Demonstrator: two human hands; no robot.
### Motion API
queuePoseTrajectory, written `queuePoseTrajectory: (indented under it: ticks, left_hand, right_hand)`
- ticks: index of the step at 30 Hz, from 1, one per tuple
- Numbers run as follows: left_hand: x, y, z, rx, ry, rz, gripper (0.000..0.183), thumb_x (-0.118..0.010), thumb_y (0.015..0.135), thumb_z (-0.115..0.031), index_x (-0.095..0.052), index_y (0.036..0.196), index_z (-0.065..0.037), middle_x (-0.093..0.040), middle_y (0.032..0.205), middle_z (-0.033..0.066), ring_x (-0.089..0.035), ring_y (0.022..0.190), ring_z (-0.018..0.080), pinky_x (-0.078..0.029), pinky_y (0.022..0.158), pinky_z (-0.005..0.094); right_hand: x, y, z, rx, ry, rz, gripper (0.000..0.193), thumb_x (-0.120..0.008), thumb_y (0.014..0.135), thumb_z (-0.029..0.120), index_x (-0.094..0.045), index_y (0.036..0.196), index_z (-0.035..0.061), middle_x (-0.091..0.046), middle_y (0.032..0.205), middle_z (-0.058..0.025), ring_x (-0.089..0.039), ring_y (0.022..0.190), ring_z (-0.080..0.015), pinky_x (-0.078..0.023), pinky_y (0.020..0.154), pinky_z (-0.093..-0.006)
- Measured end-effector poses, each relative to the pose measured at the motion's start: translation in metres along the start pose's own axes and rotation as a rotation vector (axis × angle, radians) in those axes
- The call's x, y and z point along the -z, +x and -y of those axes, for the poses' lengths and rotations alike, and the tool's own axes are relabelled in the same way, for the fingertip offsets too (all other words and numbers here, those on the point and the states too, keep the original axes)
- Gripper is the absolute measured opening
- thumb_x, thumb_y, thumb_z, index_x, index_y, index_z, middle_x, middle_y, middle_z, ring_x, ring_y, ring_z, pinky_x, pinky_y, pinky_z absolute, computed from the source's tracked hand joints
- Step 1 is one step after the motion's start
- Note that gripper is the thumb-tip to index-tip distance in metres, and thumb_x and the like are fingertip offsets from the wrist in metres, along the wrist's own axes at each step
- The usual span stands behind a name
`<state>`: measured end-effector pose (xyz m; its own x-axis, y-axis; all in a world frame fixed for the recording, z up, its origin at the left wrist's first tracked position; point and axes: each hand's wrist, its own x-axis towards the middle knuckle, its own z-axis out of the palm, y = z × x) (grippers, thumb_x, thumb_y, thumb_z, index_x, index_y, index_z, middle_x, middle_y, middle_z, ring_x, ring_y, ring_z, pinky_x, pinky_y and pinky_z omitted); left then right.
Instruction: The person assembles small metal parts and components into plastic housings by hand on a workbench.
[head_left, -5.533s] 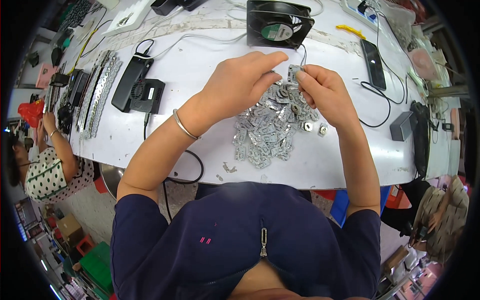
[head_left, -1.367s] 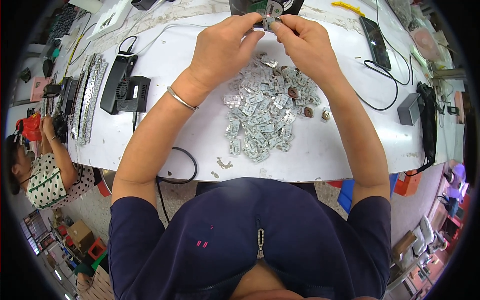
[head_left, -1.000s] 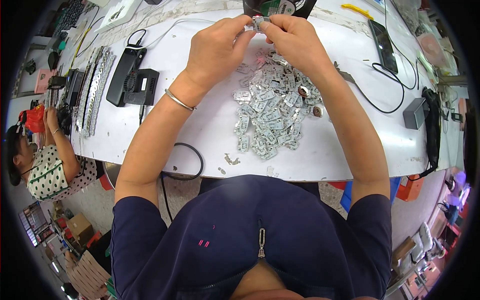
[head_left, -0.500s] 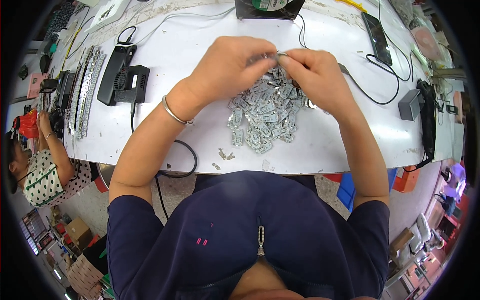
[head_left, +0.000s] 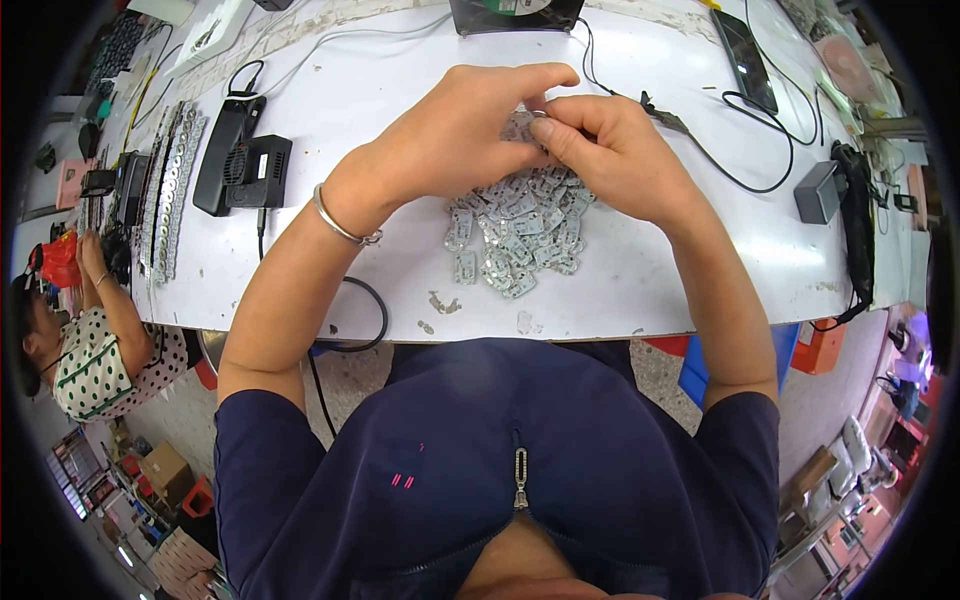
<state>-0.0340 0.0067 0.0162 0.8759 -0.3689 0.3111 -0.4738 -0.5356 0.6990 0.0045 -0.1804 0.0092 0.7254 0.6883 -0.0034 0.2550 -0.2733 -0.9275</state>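
Small silvery metal plate (head_left: 522,125) pinched between left hand (head_left: 462,135) and right hand (head_left: 615,160), above heap of similar plates (head_left: 520,225) on white tabletop (head_left: 640,290).

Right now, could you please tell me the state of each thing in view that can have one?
Left hand: closed, pinching a small metal part.
Right hand: closed on the same part.
Pile of metal parts: loose, heaped on the white table.
Phone: lying flat, screen dark.
Bracelet: on the left wrist.
Black cable: looped over the table's edge.
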Motion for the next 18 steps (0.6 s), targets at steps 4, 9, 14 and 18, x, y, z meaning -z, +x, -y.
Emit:
queuePoseTrajectory:
  ticks: [4,9,14,18]
  left_hand:
    - [0.004,0.005,-0.004,0.035,-0.041,0.062,0.059,-0.072,0.070,-0.001,-0.057,0.126,-0.006,-0.069,0.095,0.0102,-0.059,0.065,0.0124,-0.050,0.061,0.0263]
    - [0.013,0.007,0.003,-0.023,-0.073,-0.043,0.039,-0.070,0.081,-0.008,-0.060,0.118,0.001,-0.068,0.087,0.0061,-0.058,0.066,0.0094,-0.049,0.060,0.0243]
    - [0.030,0.008,0.002,0.463,-0.383,0.356,0.028,-0.057,0.096,-0.027,-0.064,0.093,0.000,-0.055,0.066,-0.0033,-0.052,0.058,0.0036,-0.043,0.052,0.0198]
    - [0.033,0.004,0.009,0.361,-0.520,0.371,0.027,-0.056,0.097,-0.025,-0.062,0.088,-0.001,-0.055,0.067,-0.0025,-0.052,0.056,0.0044,-0.043,0.052,0.0194]
  right_hand:
    - [0.005,0.003,0.008,0.007,-0.059,0.008,0.024,-0.059,0.088,0.019,-0.064,0.077,-0.0018,-0.053,0.058,-0.0030,-0.044,0.053,-0.0092,-0.037,0.051,-0.0271]
    - [0.020,0.009,0.012,-0.086,-0.026,-0.013,0.027,-0.057,0.089,0.020,-0.059,0.071,0.0006,-0.055,0.061,-0.0009,-0.046,0.054,-0.0068,-0.039,0.051,-0.0261]
    - [0.024,0.011,0.011,-0.066,0.045,0.031,0.024,-0.057,0.091,0.021,-0.061,0.077,0.0021,-0.055,0.063,0.0000,-0.046,0.053,-0.0054,-0.038,0.048,-0.0235]
    - [0.028,0.015,0.006,-0.059,0.292,0.184,0.022,-0.057,0.093,0.023,-0.063,0.085,0.0032,-0.056,0.065,0.0015,-0.046,0.051,-0.0032,-0.036,0.046,-0.0185]
